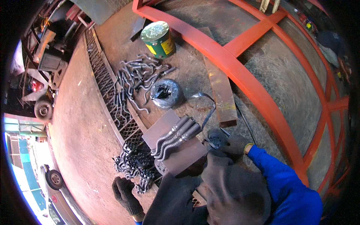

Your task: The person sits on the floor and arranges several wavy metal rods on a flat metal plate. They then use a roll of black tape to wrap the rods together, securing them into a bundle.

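My left hand (126, 194), in a dark glove, is empty with its fingers loosely bent and thumb apart. It is beside a heap of bundled wavy steel rods (137, 163). My right hand (235, 145), also gloved, closes at a dark rounded thing (217, 138) whose kind I cannot make out. Between the hands, several wavy ribbed rods (178, 135) with thicker straight ends lie side by side on a tilted metal plate (187, 154). A black strap (210, 112) loops from near a plastic-wrapped roll (176, 92) toward my right hand.
Loose wavy rods (129, 80) lie beyond the plate, along a mesh-covered channel (98, 65). A green and yellow bucket (162, 43) stands behind them. On the right are a rusty steel bar (224, 99) and a large orange-red frame (258, 92). Vehicles (56, 198) stand at far left.
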A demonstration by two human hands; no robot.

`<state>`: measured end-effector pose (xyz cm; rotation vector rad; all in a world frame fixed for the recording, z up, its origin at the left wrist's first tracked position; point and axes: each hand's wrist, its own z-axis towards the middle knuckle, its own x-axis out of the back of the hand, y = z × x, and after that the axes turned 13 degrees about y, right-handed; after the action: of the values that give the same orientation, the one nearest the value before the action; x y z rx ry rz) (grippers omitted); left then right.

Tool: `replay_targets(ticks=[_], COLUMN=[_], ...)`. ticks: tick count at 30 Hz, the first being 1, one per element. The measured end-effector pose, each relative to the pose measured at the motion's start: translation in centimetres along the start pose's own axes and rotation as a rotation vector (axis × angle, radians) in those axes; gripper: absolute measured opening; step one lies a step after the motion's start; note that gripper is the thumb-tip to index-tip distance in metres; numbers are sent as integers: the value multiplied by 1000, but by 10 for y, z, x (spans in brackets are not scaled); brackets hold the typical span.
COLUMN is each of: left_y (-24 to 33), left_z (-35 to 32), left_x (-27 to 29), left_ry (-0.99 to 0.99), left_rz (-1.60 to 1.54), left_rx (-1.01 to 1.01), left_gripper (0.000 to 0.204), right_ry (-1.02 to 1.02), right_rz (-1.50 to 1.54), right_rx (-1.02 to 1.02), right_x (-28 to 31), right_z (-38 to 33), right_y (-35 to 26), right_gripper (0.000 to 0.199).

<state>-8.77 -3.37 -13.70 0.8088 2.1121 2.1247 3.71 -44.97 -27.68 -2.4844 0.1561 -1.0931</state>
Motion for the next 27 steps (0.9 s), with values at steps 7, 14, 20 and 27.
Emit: replay_targets(ticks=[7,14,20,27], left_y=[29,94,152,153], left_z=[-13,-51,-119,-158], left_x=[62,128,143,165], left_ry=[113,263,271,286], left_rz=[-156,-252,-171,-119], left_rx=[-49,-298,-480,-502], left_gripper=[31,30,18,19], right_ry=[98,227,665,828], right_rz=[125,226,738,1167], right_rx=[144,330,219,511], right_x=[-28,14,104,251], right_z=[-15,-18,-38,-134], right_y=[10,28,38,-47], right_gripper=[52,51,33,34])
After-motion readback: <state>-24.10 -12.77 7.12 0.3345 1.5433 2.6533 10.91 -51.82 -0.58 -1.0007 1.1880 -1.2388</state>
